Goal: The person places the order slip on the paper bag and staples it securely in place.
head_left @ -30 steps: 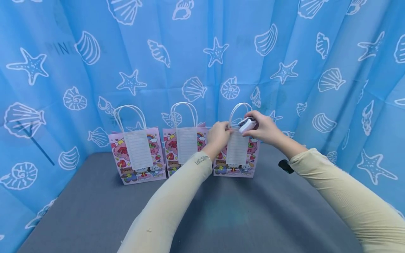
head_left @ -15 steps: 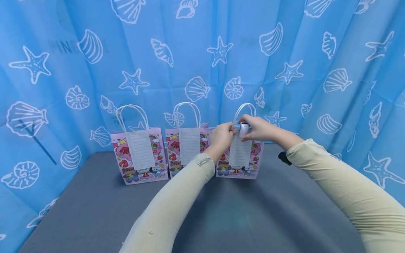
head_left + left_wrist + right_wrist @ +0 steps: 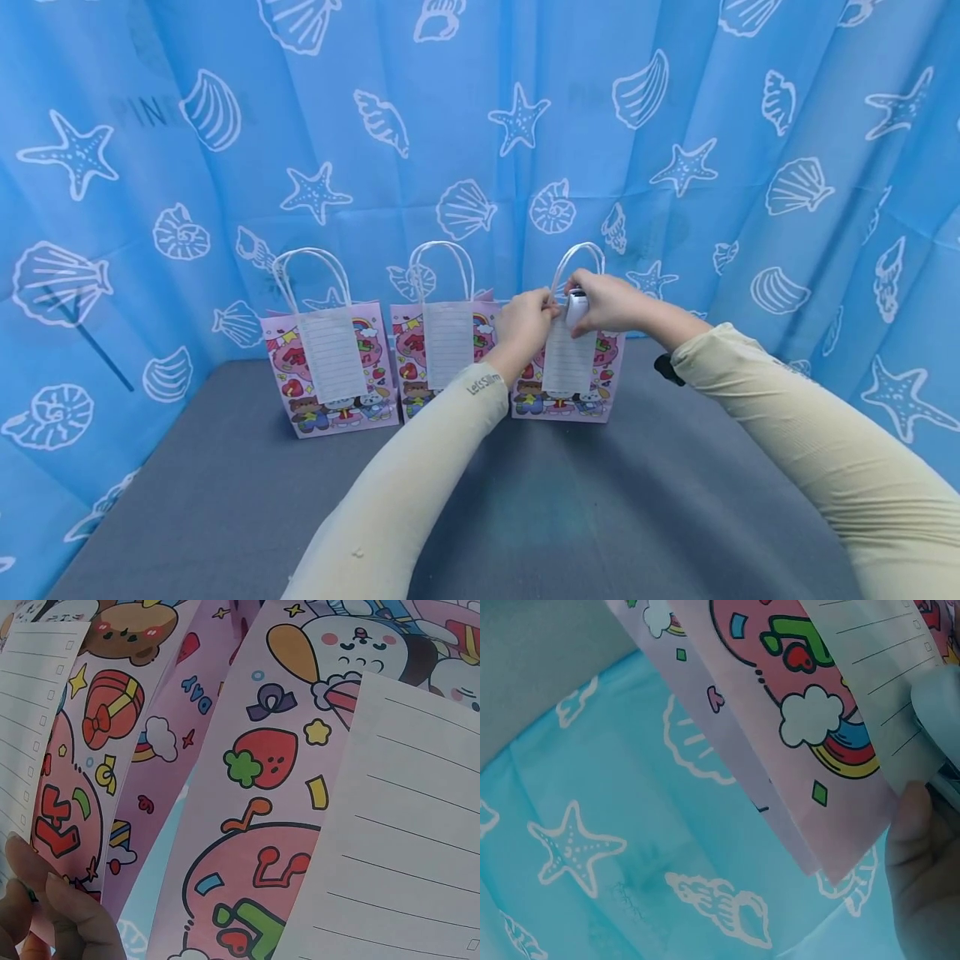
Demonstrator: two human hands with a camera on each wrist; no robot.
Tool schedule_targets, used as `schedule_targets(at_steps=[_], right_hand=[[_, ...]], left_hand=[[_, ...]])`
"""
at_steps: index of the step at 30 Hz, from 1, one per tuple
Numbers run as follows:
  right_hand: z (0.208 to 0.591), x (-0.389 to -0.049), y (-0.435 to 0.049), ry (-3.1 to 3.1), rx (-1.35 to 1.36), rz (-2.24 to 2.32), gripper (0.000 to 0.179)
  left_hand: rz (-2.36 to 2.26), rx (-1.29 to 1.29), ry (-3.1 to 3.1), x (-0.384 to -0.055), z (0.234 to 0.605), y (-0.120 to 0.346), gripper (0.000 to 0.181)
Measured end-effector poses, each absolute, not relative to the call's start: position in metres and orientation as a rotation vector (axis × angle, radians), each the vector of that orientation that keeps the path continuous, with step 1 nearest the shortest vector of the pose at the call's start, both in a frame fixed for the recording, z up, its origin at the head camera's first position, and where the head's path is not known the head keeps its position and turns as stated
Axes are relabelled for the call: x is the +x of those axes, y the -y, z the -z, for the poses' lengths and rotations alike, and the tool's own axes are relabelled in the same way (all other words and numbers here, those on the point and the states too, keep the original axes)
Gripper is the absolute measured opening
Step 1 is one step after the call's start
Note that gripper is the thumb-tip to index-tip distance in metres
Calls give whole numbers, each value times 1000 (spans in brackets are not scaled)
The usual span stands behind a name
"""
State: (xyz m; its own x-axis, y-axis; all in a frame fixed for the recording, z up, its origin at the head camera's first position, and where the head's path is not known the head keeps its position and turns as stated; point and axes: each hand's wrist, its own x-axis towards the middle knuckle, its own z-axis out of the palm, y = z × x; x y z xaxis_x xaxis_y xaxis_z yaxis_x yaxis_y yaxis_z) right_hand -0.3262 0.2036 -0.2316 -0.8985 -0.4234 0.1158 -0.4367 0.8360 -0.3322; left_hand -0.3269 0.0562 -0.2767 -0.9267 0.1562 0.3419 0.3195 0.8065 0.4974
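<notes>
At the right-hand pink paper gift bag (image 3: 606, 375), a lined white sheet (image 3: 567, 367) hangs down the front. My left hand (image 3: 525, 323) pinches the top edge of the sheet and bag, thumb and fingers also showing in the left wrist view (image 3: 67, 915). My right hand (image 3: 613, 302) grips a small white stapler (image 3: 577, 310) set over that top edge, just right of the left fingers. In the right wrist view the stapler (image 3: 939, 709) overlaps the sheet's top, with the thumb (image 3: 911, 825) beside it. White cord handles (image 3: 579, 247) rise behind my hands.
Two matching bags, the left one (image 3: 378, 367) and the middle one (image 3: 408, 342), stand alongside with lined sheets on their fronts. All stand on a grey-covered table (image 3: 247, 500). A blue shell-print curtain (image 3: 480, 125) hangs close behind.
The stapler, tilted above the bag's edge a second ago, has moved left and down onto it and turned upright. My left hand keeps its pinch at the top edge.
</notes>
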Motion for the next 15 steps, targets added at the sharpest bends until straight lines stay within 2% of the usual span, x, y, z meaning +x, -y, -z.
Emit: schedule_targets(at_steps=[15], right_hand=[[250, -319, -199, 2752, 662, -678, 40]], left_hand=[[771, -351, 2741, -329, 276, -55, 19]])
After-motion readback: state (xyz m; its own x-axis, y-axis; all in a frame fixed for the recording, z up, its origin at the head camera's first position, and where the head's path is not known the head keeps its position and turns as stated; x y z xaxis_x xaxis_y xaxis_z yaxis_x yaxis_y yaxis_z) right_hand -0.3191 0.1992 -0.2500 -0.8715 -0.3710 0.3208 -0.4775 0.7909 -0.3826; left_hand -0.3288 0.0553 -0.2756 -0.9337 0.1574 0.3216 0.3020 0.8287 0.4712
